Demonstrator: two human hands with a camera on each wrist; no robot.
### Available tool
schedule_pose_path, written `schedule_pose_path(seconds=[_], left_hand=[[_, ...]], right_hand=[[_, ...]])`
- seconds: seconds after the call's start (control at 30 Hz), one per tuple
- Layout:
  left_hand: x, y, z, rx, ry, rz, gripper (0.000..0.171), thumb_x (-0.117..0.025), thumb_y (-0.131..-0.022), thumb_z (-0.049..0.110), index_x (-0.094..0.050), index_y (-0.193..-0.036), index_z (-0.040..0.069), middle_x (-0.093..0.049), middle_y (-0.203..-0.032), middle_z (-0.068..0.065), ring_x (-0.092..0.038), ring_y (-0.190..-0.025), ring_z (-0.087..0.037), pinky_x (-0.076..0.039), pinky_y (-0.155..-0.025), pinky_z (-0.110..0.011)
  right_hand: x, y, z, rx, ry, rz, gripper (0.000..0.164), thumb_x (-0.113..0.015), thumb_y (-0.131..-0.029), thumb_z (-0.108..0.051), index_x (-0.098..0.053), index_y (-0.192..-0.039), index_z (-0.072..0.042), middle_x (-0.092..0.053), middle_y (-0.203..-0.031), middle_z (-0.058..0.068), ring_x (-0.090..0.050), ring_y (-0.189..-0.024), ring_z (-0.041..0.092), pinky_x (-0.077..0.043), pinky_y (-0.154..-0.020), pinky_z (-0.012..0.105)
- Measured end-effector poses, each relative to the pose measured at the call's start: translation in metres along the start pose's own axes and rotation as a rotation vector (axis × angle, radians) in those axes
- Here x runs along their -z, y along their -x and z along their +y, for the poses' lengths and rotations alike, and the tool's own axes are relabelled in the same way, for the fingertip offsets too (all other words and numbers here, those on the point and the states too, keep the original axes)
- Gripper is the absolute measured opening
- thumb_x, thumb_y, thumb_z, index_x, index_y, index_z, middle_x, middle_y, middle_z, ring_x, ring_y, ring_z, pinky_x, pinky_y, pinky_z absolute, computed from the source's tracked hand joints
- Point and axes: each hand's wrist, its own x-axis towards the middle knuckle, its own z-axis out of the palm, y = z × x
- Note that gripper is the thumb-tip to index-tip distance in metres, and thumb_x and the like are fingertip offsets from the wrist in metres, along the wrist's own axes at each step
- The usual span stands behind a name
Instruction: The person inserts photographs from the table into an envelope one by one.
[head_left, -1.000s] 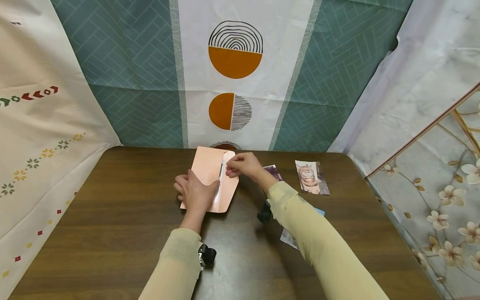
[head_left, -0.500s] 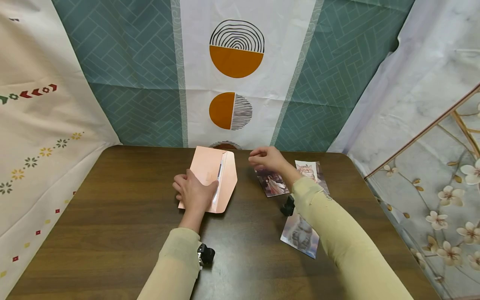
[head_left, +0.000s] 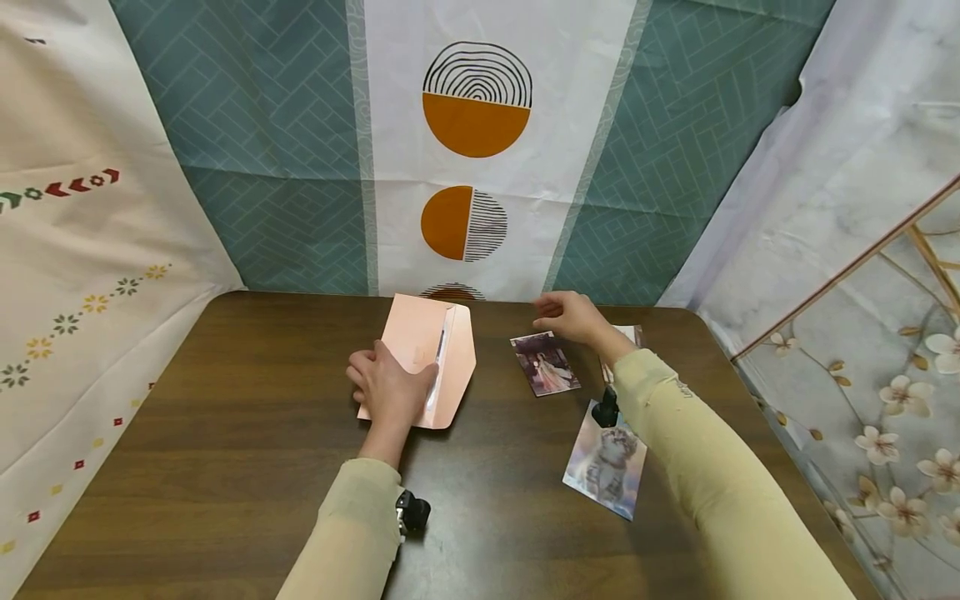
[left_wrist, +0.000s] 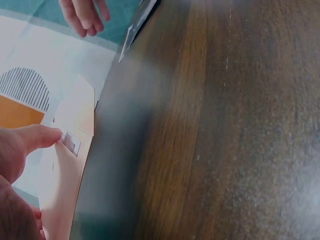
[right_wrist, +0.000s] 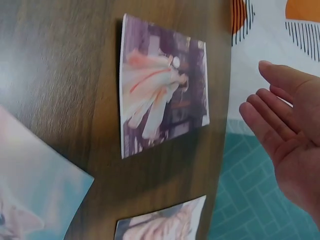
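Note:
My left hand (head_left: 390, 387) grips a pink envelope (head_left: 411, 323), its thumb lying by the slot and its other fingers toward the left edge. The flap (head_left: 458, 367) is folded out to the right. Inside the slot shows a pale, shiny sheet (left_wrist: 73, 145), mostly hidden. Over the back of the table, my right hand (head_left: 573, 319) hovers with loose fingers and holds nothing, as the right wrist view (right_wrist: 292, 115) confirms. Just below it lies a purple photo card (head_left: 546, 365) of a figure in a flowing dress.
A pale blue card with a grey kitten (head_left: 609, 467) lies nearer to me. Behind the right wrist, a cat picture card (head_left: 606, 372) is partly covered by the arm. The brown table (head_left: 225, 467) meets hanging fabric (head_left: 480, 175) at its back edge.
My right hand has left the envelope's flap and moved right, past the purple card, uncovering it and the kitten card. The left hand and envelope have hardly moved.

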Motion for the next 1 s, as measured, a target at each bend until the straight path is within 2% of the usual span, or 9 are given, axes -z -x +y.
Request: schedule_pose_path(seconds=[0.17, 0.37, 0.6, 1.0], left_hand=[[-0.002, 0.0, -0.001, 0.0, -0.003, 0.0, 0.102, -0.088, -0.083, 0.043, -0.039, -0.157, -0.006, -0.035, -0.138, -0.028, -0.028, -0.133, -0.045, -0.038, -0.099, -0.065], [-0.004, 0.0, -0.001, -0.001, -0.016, -0.008, 0.104, -0.088, -0.083, 0.044, -0.037, -0.159, -0.006, -0.035, -0.139, -0.028, -0.028, -0.134, -0.046, -0.038, -0.098, -0.065], [-0.004, -0.001, -0.001, 0.008, -0.022, -0.017, 0.105, -0.087, -0.083, 0.043, -0.036, -0.16, -0.006, -0.035, -0.139, -0.029, -0.028, -0.134, -0.046, -0.037, -0.099, -0.066], [-0.005, 0.0, -0.002, 0.018, -0.04, -0.013, 0.103, -0.087, -0.084, 0.042, -0.036, -0.159, -0.006, -0.034, -0.139, -0.029, -0.028, -0.134, -0.045, -0.037, -0.1, -0.065]], right_hand=[[0.002, 0.005, 0.013, -0.017, 0.015, -0.01, 0.052, -0.076, -0.1, -0.013, -0.059, -0.146, 0.006, -0.064, -0.143, 0.028, -0.063, -0.132, 0.042, -0.05, -0.11, 0.054], [-0.002, 0.01, 0.027, -0.037, 0.085, -0.011, 0.06, -0.077, -0.1, -0.017, -0.055, -0.15, 0.005, -0.06, -0.148, 0.027, -0.058, -0.137, 0.044, -0.046, -0.113, 0.057], [-0.011, 0.013, 0.037, -0.031, 0.144, 0.013, 0.06, -0.077, -0.1, -0.022, -0.055, -0.151, 0.002, -0.055, -0.154, 0.026, -0.048, -0.145, 0.046, -0.037, -0.12, 0.06], [-0.03, 0.014, 0.054, 0.029, 0.143, 0.097, 0.053, -0.079, -0.098, -0.019, -0.062, -0.144, 0.004, -0.06, -0.147, 0.027, -0.053, -0.14, 0.047, -0.039, -0.118, 0.061]])
